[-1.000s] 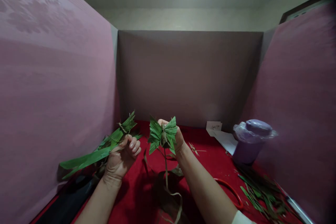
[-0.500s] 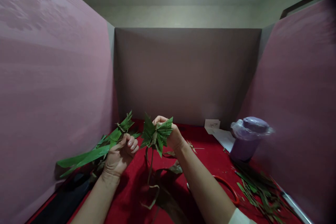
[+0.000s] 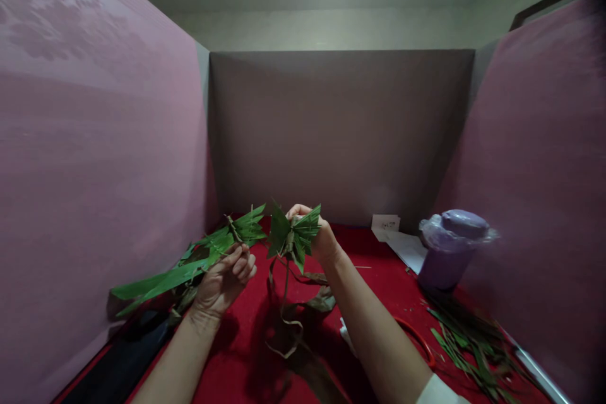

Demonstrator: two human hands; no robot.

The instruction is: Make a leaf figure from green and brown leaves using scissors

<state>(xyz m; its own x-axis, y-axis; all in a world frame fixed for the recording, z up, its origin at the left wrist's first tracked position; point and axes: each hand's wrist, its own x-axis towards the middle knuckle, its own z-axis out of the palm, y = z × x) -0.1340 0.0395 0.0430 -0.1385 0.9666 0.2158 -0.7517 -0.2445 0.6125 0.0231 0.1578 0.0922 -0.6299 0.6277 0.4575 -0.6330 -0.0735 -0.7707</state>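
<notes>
Two folded green leaf figures are held up side by side above the red cloth (image 3: 246, 341). My left hand (image 3: 230, 278) pinches the left leaf figure (image 3: 250, 225) from below; it has pleated, wing-like leaves and a brown stem-like middle. My right hand (image 3: 324, 243) is closed behind the right leaf figure (image 3: 307, 227), whose pleated green leaves spread around a brownish centre. From this one a thin dry strip (image 3: 285, 303) hangs down in a loop. The right fingers are partly hidden by the leaves.
Long green leaves (image 3: 161, 281) lie at the left by a black object (image 3: 125, 353). To the right are a purple lidded container (image 3: 447, 259) in plastic, white paper (image 3: 407, 249), leaf scraps (image 3: 473, 341) and a red ring-shaped handle (image 3: 419, 338). Dry brown leaves (image 3: 317, 303) lie mid-table.
The left leaf figure has turned, so its pleated wings and brown middle show more plainly. Both hands appear slightly further right in view, and the hanging strip has swung a little.
</notes>
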